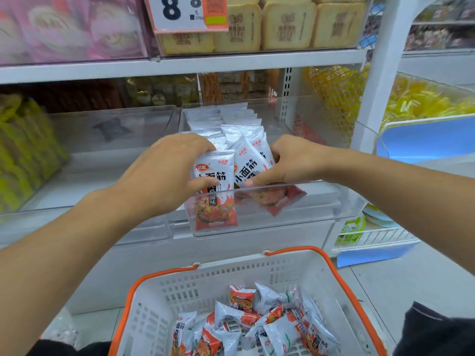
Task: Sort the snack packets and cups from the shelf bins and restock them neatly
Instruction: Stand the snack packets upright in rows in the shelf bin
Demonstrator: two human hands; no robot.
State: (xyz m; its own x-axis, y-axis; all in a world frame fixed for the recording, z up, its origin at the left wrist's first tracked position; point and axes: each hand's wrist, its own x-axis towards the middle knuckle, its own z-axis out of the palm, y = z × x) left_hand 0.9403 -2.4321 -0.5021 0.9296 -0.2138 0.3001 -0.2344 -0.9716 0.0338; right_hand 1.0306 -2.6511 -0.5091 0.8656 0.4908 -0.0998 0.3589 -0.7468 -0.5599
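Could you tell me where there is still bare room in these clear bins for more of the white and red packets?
The right part of the middle bin, between the tilted packet in the right hand and the bin's right wall, is bare. The left bin holds one dark packet. The upright rows behind the left hand are crowded.

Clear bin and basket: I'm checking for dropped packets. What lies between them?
In the head view, only the white shelf front shows between the clear bin and the basket; no packet lies there.
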